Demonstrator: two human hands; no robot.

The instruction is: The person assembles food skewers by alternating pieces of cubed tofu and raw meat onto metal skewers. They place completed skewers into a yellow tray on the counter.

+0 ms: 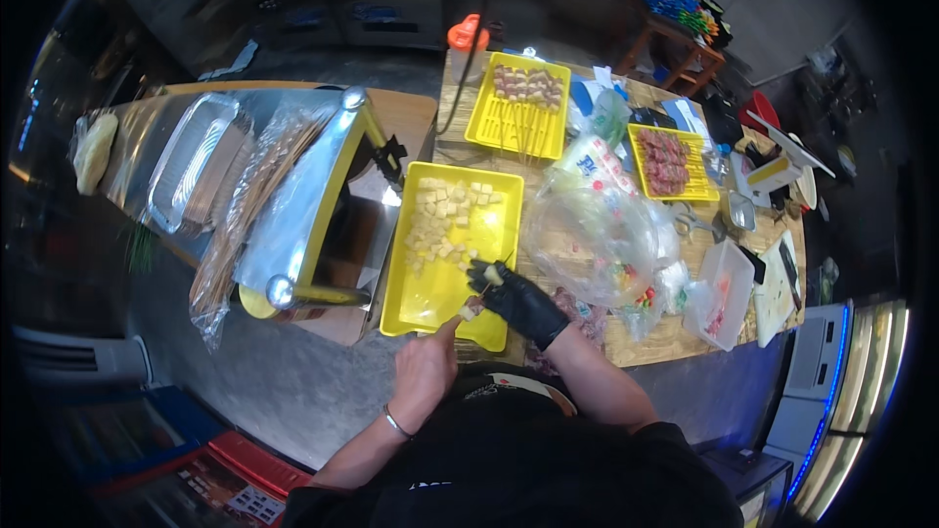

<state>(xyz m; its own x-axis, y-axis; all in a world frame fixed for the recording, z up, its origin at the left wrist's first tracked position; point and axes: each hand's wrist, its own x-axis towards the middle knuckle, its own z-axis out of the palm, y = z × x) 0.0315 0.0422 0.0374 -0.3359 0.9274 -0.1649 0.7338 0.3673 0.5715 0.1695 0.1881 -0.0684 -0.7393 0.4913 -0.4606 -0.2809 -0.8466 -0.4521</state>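
My left hand [427,370], bare with a metal bangle at the wrist, grips a skewer threaded with meat and a pale cube [472,308]. Facing it, my right hand [524,304] in a black glove holds a pale cube [493,276] at the skewer's tip. Both are over the near right part of a yellow plastic tray [512,216], where many pale cubes [436,216] lie loose. Beyond it, finished skewers [528,88] rest in a yellow slotted basket [480,125]. Red meat skewers [664,161] fill a smaller yellow basket [706,187] at the right.
On the left, a metal-topped stand [293,213] bears foil trays [194,169] and bagged bamboo skewers [257,198]. Right of the tray lie clear plastic bags [594,242], scissors [689,220], a white tub [722,293] and a cutting board with a knife [777,293]. An orange-lidded bottle [468,44] stands behind.
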